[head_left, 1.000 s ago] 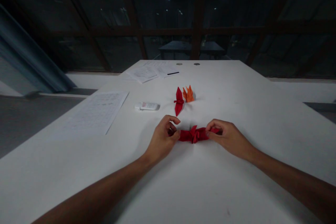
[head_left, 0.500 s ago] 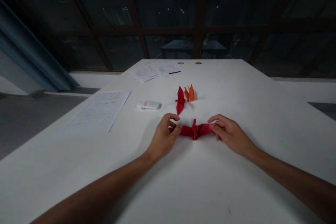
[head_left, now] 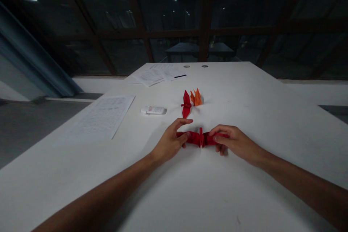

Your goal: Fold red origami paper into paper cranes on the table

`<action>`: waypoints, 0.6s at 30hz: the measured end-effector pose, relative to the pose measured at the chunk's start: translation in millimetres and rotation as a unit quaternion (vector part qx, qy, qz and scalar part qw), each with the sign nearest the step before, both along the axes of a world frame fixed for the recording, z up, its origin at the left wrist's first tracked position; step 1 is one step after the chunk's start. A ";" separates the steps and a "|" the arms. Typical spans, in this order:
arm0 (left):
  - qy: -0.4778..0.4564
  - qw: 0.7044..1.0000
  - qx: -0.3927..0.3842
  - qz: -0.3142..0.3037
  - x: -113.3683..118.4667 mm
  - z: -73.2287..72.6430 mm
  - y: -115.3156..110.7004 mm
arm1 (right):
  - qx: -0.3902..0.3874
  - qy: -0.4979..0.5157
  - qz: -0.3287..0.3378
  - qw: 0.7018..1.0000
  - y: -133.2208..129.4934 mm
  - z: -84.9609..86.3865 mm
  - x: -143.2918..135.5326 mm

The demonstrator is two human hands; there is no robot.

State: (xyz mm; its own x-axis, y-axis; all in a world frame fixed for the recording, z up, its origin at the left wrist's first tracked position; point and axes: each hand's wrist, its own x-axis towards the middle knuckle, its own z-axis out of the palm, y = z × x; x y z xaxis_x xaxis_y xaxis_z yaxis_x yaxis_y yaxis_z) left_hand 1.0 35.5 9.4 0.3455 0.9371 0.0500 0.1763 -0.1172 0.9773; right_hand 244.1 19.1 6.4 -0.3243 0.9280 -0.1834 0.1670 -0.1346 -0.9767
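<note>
A red folded-paper crane (head_left: 201, 139) with its wings spread lies between my hands near the middle of the white table. My left hand (head_left: 173, 138) pinches its left wing, thumb in front, with the index finger stretched out above. On the other side, my right hand (head_left: 231, 139) grips the right wing between thumb and fingers. Just beyond them a second red crane (head_left: 186, 104) rests on the table. An orange crane (head_left: 197, 98) stands right beside it, wings pointing up.
A white container (head_left: 153, 110) lies left of the cranes. Farther left is a printed sheet (head_left: 108, 116). More papers (head_left: 152, 75) and a dark pen-like strip (head_left: 180, 76) lie at the back of the table (head_left: 272, 134), near two round discs.
Both hands have shifted their hold inward along the wings, which now reach farther behind the fingers. The fingers of my right hand have moved lower under the wing.
</note>
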 end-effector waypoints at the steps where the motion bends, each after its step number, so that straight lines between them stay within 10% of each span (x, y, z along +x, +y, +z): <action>1: -0.009 1.000 -0.002 0.006 0.0 0.6 0.1 | -0.008 0.015 -0.006 1.000 0.3 0.1 0.2; 18: -0.099 0.993 -0.053 0.025 -2.3 -1.9 3.1 | 0.073 0.012 -0.046 0.996 -9.1 -1.4 -9.5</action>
State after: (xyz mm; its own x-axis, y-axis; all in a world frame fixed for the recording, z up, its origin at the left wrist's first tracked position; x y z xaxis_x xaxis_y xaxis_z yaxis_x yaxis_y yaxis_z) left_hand -1.2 38.7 7.5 0.2911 0.9566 0.0114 -0.0166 -0.0068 0.9998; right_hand 234.6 10.0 4.9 -0.2402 0.9700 -0.0372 0.1366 -0.0041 -0.9906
